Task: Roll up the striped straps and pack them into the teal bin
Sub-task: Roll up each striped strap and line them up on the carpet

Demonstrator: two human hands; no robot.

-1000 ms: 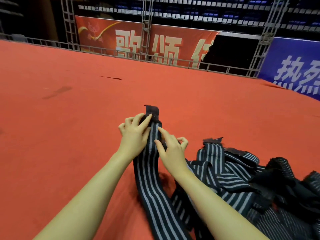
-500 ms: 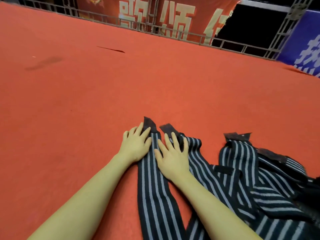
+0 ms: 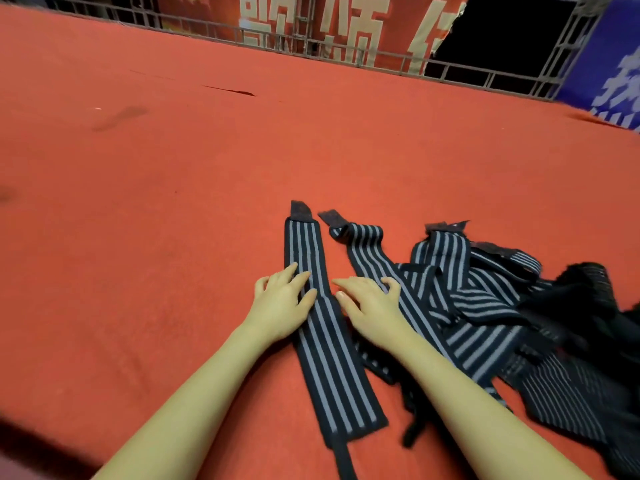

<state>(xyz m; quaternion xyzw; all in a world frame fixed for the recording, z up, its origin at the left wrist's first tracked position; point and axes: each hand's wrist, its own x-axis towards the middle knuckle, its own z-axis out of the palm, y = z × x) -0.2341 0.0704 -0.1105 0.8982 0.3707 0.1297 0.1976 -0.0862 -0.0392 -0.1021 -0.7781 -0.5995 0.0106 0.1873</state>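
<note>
One black strap with grey stripes [image 3: 325, 344] lies flat and straight on the red carpet [image 3: 173, 202], its dark end tab pointing away from me. My left hand [image 3: 282, 301] rests on the strap's left edge with straight fingers. My right hand [image 3: 369, 304] lies just right of it, fingers spread, its outer fingers touching a second striped strap [image 3: 377, 258]. A tangled pile of more striped straps [image 3: 485, 306] sits to the right. No teal bin is in view.
A metal railing [image 3: 346, 57] borders the far edge of the carpet, with a red banner [image 3: 311, 26] and a blue banner [image 3: 606, 57] behind it. Black mesh fabric [image 3: 588, 296] lies on the right of the pile.
Both hands slid back along the strap towards me, from its far end to its middle. The strap now lies flat and stretched out. The camera tilted further down.
</note>
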